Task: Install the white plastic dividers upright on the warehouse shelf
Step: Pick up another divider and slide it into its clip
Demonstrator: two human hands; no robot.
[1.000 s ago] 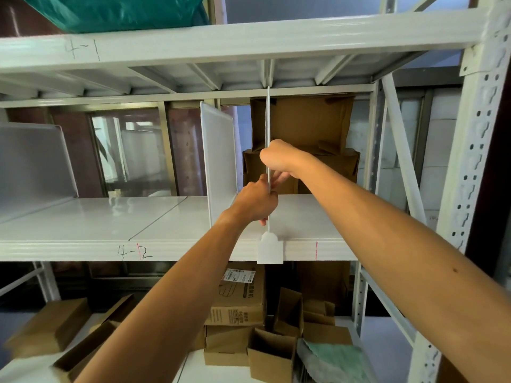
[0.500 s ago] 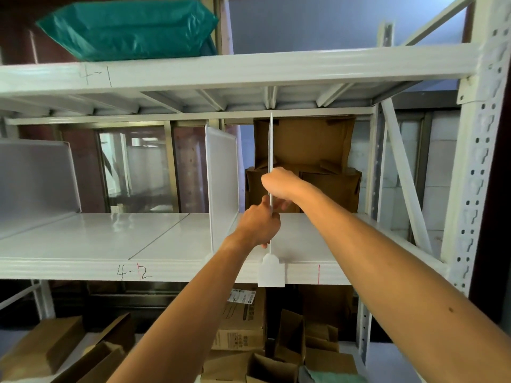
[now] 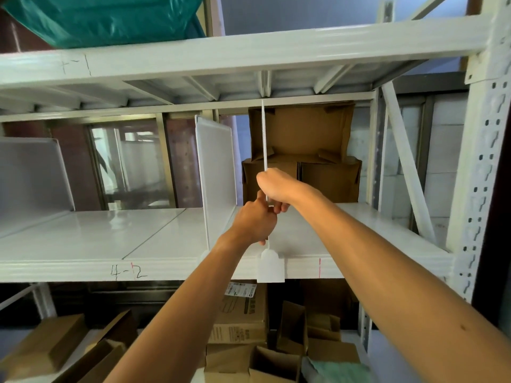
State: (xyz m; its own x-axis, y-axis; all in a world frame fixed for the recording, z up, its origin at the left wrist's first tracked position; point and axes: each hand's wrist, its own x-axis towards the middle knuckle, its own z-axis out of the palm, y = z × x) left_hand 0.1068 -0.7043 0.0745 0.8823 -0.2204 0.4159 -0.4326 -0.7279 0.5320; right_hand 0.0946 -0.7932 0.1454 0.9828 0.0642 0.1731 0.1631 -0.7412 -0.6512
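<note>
The left forearm [image 3: 179, 313] and right forearm [image 3: 373, 244], both bare, reach up and forward and converge. The right hand [image 3: 276, 186] is higher, its fingers [image 3: 282, 207] curled round the divider [image 3: 264, 134] edge. The left hand [image 3: 254, 222] grips it just below, close against the right.

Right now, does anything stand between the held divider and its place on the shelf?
Nothing visible does. The left hand and right hand grip the divider, upright on the shelf, its clip hanging over the front.
</note>
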